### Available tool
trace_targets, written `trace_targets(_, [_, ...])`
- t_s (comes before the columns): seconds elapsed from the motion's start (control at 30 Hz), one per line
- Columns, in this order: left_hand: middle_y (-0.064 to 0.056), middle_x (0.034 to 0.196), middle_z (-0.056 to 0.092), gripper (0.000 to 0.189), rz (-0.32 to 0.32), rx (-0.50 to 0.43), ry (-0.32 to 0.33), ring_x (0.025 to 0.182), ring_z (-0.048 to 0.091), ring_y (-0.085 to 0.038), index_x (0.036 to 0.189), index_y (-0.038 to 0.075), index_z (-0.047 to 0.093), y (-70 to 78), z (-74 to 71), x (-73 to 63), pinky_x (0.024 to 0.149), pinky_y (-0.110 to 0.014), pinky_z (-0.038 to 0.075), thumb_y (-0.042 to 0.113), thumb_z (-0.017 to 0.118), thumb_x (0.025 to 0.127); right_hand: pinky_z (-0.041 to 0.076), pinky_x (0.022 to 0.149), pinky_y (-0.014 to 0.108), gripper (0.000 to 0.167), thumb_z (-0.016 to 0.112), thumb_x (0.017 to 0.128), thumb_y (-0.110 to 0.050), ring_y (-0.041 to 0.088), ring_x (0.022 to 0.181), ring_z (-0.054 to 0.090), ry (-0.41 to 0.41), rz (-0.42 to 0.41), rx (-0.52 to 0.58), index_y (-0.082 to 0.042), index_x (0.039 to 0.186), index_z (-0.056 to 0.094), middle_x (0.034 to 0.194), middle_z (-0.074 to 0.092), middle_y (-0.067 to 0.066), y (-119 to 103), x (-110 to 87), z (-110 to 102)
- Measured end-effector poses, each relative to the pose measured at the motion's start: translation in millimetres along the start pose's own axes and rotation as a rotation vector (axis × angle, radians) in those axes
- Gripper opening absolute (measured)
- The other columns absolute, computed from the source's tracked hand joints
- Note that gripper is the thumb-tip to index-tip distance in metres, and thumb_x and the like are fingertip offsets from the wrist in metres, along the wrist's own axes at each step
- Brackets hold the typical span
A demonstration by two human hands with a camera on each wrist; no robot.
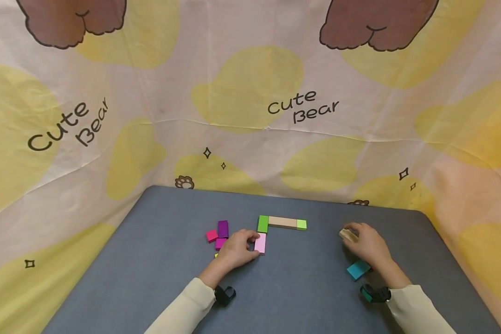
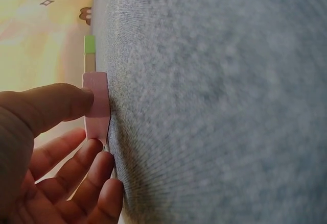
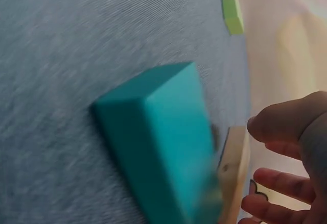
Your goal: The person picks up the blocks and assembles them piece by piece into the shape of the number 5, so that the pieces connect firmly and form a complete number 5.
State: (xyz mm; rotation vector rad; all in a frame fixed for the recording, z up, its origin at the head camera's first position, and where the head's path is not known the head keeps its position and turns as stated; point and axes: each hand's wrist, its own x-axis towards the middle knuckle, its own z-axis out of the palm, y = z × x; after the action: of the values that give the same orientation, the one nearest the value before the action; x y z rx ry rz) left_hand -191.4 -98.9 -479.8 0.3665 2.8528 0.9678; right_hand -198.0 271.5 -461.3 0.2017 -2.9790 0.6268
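On the grey table my left hand [image 1: 235, 249] pinches a pink block [image 1: 260, 244] between thumb and fingers. In the left wrist view the thumb lies against the pink block's [image 2: 97, 104] face, with fingertips at its lower end. The pink block stands near a green block [image 1: 263, 223], which meets a row of a tan block [image 1: 282, 222] and a light green block [image 1: 301, 225]. My right hand [image 1: 369, 246] is at a wooden block [image 1: 348, 234]. In the right wrist view its thumb and fingers are spread beside the wooden block [image 3: 234, 168], with no clear grip.
A teal block [image 1: 358, 269] lies below my right hand, near the wrist. Left of my left hand are purple [image 1: 223, 229], magenta [image 1: 220, 243] and red-pink [image 1: 211, 235] blocks, plus a mostly hidden yellow piece. A printed cloth [image 1: 242, 102] hangs behind the table.
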Motion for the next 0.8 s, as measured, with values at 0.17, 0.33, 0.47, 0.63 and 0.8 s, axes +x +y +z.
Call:
trace_targets(0.17, [-0.001,0.105,0.063,0.041,0.005,-0.005,-0.006,0.084,0.054,-0.012,0.118,0.016,0.067,0.9,-1.1,-0.4,0.071,-0.027,0.049,0.022,0.077,0.079,0.048,0.059,0.041,0.037,0.069,0.084,-0.017,0.029,0.078,0.06,-0.018,0.007,-0.025,-0.003,0.118,0.065,0.113,0.061,0.029,7.3,-5.1,4.1])
trace_targets(0.33, [-0.001,0.105,0.063,0.041,0.006,-0.015,-0.008,0.084,0.055,-0.012,0.119,0.016,0.067,1.3,-1.4,-0.5,0.072,-0.029,0.05,0.022,0.077,0.079,0.049,0.062,0.045,0.037,0.07,0.083,-0.013,0.033,0.083,0.062,-0.01,0.002,-0.039,-0.002,0.117,0.065,0.113,0.061,0.03,9.4,-7.6,5.6])
trace_targets(0.47, [-0.001,0.105,0.063,0.04,0.015,-0.018,-0.004,0.084,0.055,-0.013,0.118,0.016,0.067,0.6,-1.0,-0.4,0.072,-0.029,0.05,0.021,0.077,0.079,0.05,0.064,0.046,0.036,0.071,0.081,-0.011,0.033,0.084,0.062,0.0,0.001,-0.039,-0.002,0.116,0.065,0.11,0.063,0.028,11.0,-7.6,6.9])
trace_targets(0.63, [0.0,0.104,0.062,0.04,0.013,-0.027,-0.008,0.084,0.055,-0.012,0.118,0.016,0.067,0.2,-0.5,0.1,0.072,-0.029,0.05,0.021,0.076,0.079,0.05,0.068,0.049,0.035,0.072,0.08,-0.008,0.035,0.088,0.062,0.006,0.0,-0.038,-0.002,0.114,0.066,0.108,0.064,0.026,12.9,-6.6,7.6])
trace_targets(0.8, [0.001,0.103,0.062,0.04,0.001,-0.032,-0.015,0.084,0.054,-0.012,0.118,0.018,0.067,0.3,-0.2,1.1,0.071,-0.028,0.049,0.022,0.076,0.08,0.05,0.073,0.054,0.034,0.072,0.078,-0.006,0.04,0.094,0.062,0.008,-0.023,-0.05,-0.002,0.112,0.067,0.11,0.064,0.026,15.2,-5.0,7.0])
